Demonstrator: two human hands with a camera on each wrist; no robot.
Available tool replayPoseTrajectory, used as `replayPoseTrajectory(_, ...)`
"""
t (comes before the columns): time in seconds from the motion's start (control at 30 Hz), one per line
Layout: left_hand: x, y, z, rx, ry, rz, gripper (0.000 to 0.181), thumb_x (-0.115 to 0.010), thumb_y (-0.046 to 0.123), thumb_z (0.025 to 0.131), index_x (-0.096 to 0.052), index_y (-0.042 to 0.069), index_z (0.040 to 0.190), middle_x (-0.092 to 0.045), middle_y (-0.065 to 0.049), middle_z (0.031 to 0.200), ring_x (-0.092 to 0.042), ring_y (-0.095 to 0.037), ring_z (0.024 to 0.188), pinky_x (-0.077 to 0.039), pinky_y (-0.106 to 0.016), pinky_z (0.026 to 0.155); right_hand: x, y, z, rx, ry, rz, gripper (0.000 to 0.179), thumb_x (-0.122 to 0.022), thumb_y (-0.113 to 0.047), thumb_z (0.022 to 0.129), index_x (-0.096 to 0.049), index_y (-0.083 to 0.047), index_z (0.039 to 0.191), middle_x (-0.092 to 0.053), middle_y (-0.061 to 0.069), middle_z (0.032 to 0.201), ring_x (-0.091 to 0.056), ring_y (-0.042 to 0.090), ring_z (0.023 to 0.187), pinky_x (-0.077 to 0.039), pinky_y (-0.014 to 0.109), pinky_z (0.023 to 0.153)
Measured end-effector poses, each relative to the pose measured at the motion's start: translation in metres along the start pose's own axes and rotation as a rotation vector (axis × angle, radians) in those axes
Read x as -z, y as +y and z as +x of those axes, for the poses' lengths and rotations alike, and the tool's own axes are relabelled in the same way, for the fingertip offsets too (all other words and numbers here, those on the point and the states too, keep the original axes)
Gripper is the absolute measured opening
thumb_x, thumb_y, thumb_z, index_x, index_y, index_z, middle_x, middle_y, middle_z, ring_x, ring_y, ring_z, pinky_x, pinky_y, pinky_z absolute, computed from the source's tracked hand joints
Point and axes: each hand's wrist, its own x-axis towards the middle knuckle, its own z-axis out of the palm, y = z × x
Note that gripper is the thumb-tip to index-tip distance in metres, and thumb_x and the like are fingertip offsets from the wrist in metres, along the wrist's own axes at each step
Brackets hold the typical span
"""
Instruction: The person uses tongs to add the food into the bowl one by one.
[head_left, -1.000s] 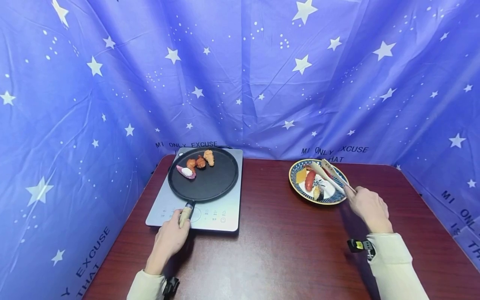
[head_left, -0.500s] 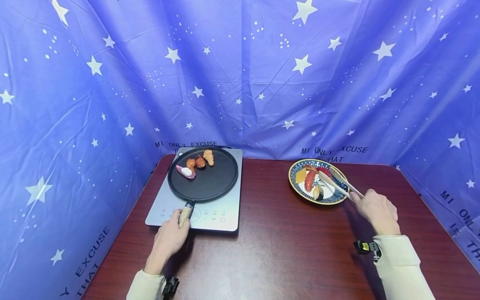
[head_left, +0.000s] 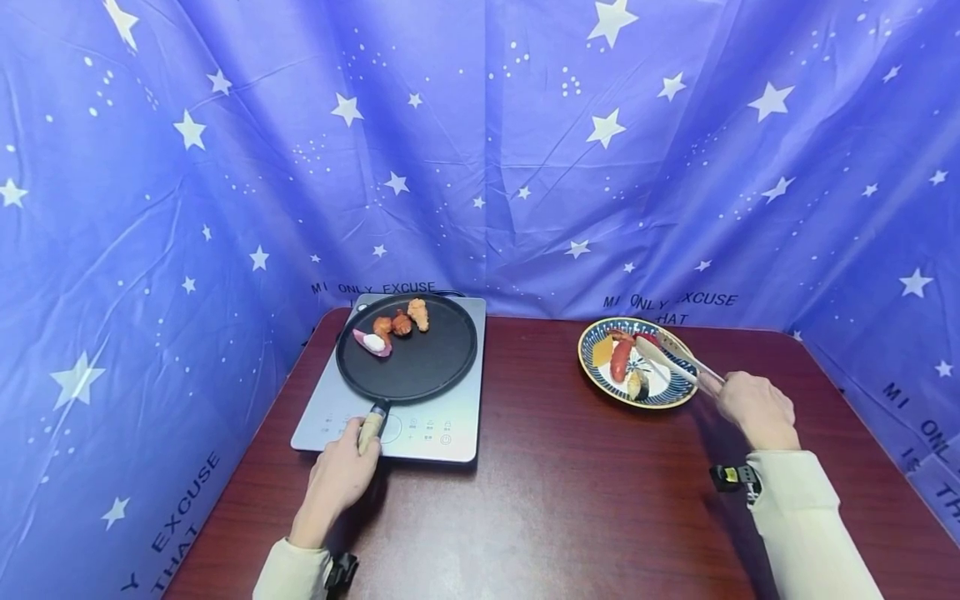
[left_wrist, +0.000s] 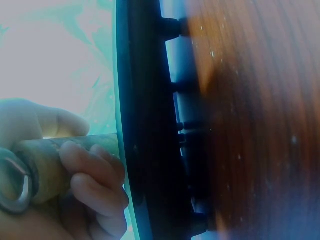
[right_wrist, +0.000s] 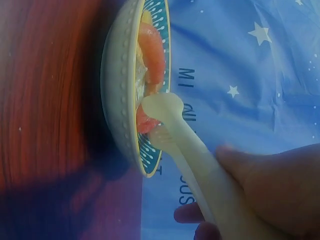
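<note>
My left hand (head_left: 341,475) grips the wooden handle (head_left: 370,433) of a round black frying pan (head_left: 431,367). In the pan lie a purple piece with a white top (head_left: 372,343), two browned chicken-like pieces and a golden fried piece (head_left: 418,316). Over on the right, my right hand (head_left: 756,407) holds a pair of pale tongs (right_wrist: 197,155), their tips apart over the patterned plate (head_left: 587,383). A red piece (right_wrist: 146,123) lies by the tips; whether they touch it I cannot tell. The plate also bears a red sausage (head_left: 619,362), a yellow slice (head_left: 602,350) and a dark-wrapped piece (head_left: 638,386).
Beneath the pan is a silver induction cooker (head_left: 461,433) with touch controls. Cooker and plate stand apart on a dark red wooden table (head_left: 540,492). A blue star-patterned curtain (head_left: 540,167) hangs at the back and sides.
My right hand and the tongs have drawn back to the right, so the tips sit nearer the plate's right side. My left hand and the pan have stayed in place.
</note>
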Motion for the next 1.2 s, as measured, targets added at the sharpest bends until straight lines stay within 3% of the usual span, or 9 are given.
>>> replayPoseTrajectory(0.17,0.000,0.000,0.001,0.006,0.000,-0.001,0.043,-0.050,0.031,0.091,-0.049,0.014,0.131,-0.058,-0.011,0.076,-0.053,-0.026,0.061,-0.039,-0.041,0.052,0.001,0.000,0.004,0.020,-0.030,-0.033,0.077,-0.042,-0.070,0.085,-0.061,0.004,0.079,-0.056,0.037,0.085,-0.057,0.048,0.074,-0.042,0.049,0.052)
replayPoseTrajectory(0.5,0.001,0.001,0.001,0.003,0.002,0.006,0.042,-0.050,0.030,0.091,-0.049,0.013,0.130,-0.057,-0.011,0.074,-0.053,-0.026,0.060,-0.039,-0.042,0.052,0.002,-0.004,0.003,0.093,0.004,-0.038,0.064,-0.047,-0.054,0.092,-0.060,0.006,0.075,-0.055,0.035,0.079,-0.056,0.051,0.071,-0.042,0.052,0.051)
replayPoseTrajectory(0.73,0.002,0.001,0.000,0.006,-0.002,0.009,0.042,-0.050,0.029,0.091,-0.049,0.013,0.130,-0.056,-0.010,0.073,-0.053,-0.026,0.061,-0.039,-0.041,0.052,0.002,-0.001,-0.001,0.074,-0.032,-0.023,0.070,-0.040,-0.060,0.092,-0.060,0.004,0.074,-0.055,0.035,0.081,-0.056,0.050,0.072,-0.042,0.050,0.050)
replayPoseTrajectory(0.93,0.001,0.001,0.000,0.006,-0.002,0.009,0.043,-0.050,0.030,0.091,-0.048,0.013,0.131,-0.055,-0.010,0.072,-0.053,-0.025,0.060,-0.039,-0.041,0.052,0.003,0.001,-0.005,0.051,-0.097,0.024,0.059,-0.038,-0.051,0.095,-0.057,-0.004,0.065,-0.054,0.020,0.068,-0.054,0.034,0.062,-0.040,0.043,0.048)
replayPoseTrajectory(1.07,0.000,0.000,0.001,0.008,0.002,0.012,0.043,-0.049,0.031,0.091,-0.048,0.013,0.130,-0.057,-0.011,0.075,-0.053,-0.026,0.061,-0.039,-0.042,0.052,0.004,0.000,-0.008,0.048,-0.110,0.049,0.070,-0.031,-0.064,0.092,-0.056,-0.006,0.064,-0.053,0.013,0.062,-0.053,0.031,0.062,-0.039,0.042,0.048)
replayPoseTrajectory(1.2,-0.001,-0.001,0.002,0.011,-0.002,0.013,0.043,-0.049,0.031,0.091,-0.048,0.014,0.130,-0.057,-0.011,0.075,-0.053,-0.026,0.061,-0.039,-0.041,0.052,0.000,0.000,-0.011,0.049,-0.115,0.068,0.072,-0.029,-0.067,0.091,-0.056,-0.006,0.064,-0.052,0.011,0.059,-0.053,0.030,0.061,-0.039,0.041,0.049)
